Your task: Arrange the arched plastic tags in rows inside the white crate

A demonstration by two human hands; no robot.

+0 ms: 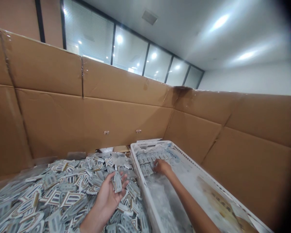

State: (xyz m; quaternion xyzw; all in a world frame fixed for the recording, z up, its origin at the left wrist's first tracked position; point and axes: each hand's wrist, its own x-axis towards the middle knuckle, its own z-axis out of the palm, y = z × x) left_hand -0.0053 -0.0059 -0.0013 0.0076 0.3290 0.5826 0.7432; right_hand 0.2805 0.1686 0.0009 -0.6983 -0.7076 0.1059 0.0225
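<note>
cardboard walls [126, 106] rise behind the white crate [203, 176]. left of the crate i see a heap of arched badges [50, 197]. my left hand [110, 194] lies open-palmed cradling one badge [117, 182]; my right hand [162, 166], fingers curled, presses rows of badges [147, 158] inside the crate's far end.

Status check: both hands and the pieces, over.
Left hand palm up, one arch-shaped piece lying on it, over the loose pile. Right hand at the far end of the white crate, on the laid rows. Nothing between them.

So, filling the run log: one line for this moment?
left hand: holds flat piece over pile | right hand: on rows in white crate
</note>
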